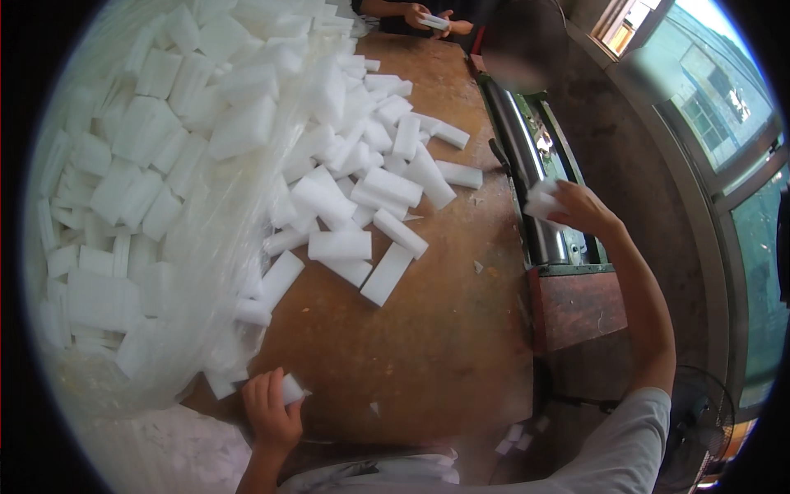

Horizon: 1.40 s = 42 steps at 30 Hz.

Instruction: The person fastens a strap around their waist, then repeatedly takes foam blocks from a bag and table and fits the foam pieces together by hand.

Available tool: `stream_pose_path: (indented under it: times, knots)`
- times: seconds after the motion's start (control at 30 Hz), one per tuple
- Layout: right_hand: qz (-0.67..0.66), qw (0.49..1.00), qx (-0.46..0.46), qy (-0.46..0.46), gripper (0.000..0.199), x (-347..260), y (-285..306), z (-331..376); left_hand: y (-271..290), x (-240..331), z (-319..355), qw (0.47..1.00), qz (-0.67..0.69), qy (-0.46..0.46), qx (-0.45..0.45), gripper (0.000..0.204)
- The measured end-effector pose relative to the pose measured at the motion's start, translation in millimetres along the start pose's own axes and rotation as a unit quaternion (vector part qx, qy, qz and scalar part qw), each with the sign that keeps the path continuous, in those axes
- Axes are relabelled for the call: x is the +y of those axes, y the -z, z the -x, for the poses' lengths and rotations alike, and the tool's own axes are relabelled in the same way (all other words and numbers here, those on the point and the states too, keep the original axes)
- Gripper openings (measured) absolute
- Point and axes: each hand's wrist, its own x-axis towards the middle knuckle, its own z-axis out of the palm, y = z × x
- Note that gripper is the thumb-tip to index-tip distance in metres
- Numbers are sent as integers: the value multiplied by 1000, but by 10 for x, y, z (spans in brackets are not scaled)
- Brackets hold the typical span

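The left hand (274, 409) curls around a white foam block (291, 389) by the worktop's (411, 354) near-left corner; the right hand (583, 207) grips a white foam piece (541, 200) at the metal roller (524, 136) beyond its right edge.

Window daylight, dim right side, fisheye curve

Daylight entered through the windows (708, 111) at upper right, where the glass washed out near the top. The metal roller (522, 136) carried a streak of glare; the plastic sheet (206, 305) shone faintly. Space right of the table (395, 362) lay in shadow. The foam piece (541, 200) in the right hand (583, 207) looked slightly blurred. Smudged patches softened the top; window frames (749, 190) bowed toward black, rounded edges.
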Motion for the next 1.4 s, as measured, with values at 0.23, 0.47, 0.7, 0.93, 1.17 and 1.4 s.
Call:
stream_pose_path:
  times: [0.23, 0.47, 0.7, 0.93, 1.17, 1.4]
  knots:
    - [113, 975, -96, -162, 34, -131, 306, 1080, 0, -85, 46, 996, 67, 7, 66, 55]
    - [-738, 584, 276, -196, 32, -2728, -40, 430, 409, 276, -221, 868, 480, 61, 111, 48]
    - [-844, 480, 183, -153, 26, -4054, -109, -409, 657, 217, -617, 740, 635, 184, 122, 44]
    - [-833, 532, 108, -108, 39, -4167, -257, -479, 737, 173, -627, 784, 582, 205, 71, 36]
    - [-823, 550, 110, -91, 40, -4203, -266, -470, 678, 205, -692, 777, 591, 207, 70, 33]
    - [-702, 687, 186, -13, 39, -4334, -162, -287, 612, 217, -570, 807, 561, 176, 58, 42]
